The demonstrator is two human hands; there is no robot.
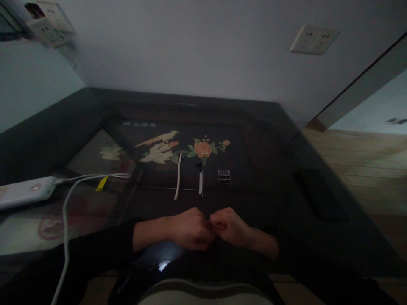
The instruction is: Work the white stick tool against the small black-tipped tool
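Tabletop (267, 156): glossy black
Bird motif (162, 139): tan and cream
Flower motif (202, 149): peach-orange blossom, green leaves
Lettering (140, 124): pale grey characters
Slender strip (178, 176): plain cream
Slim tool (201, 183): whitish and silvery handle, black top
Small case (224, 176): dark with pale outlines
Power strip (27, 191): white
Cable (65, 220): white
Tag (101, 184): bright yellow
Sleeves (104, 248): plain black
Wall (190, 51): grey
Outlets (314, 39): off-white
Floor (359, 163): light tan, plank-lined

long black left sleeve (101, 250) and right sleeve (318, 262) covering the arms, ending above the wrists, left hand (193, 229) and right hand (231, 226) showing bare, pale clothing (206, 298) showing a darker curved band
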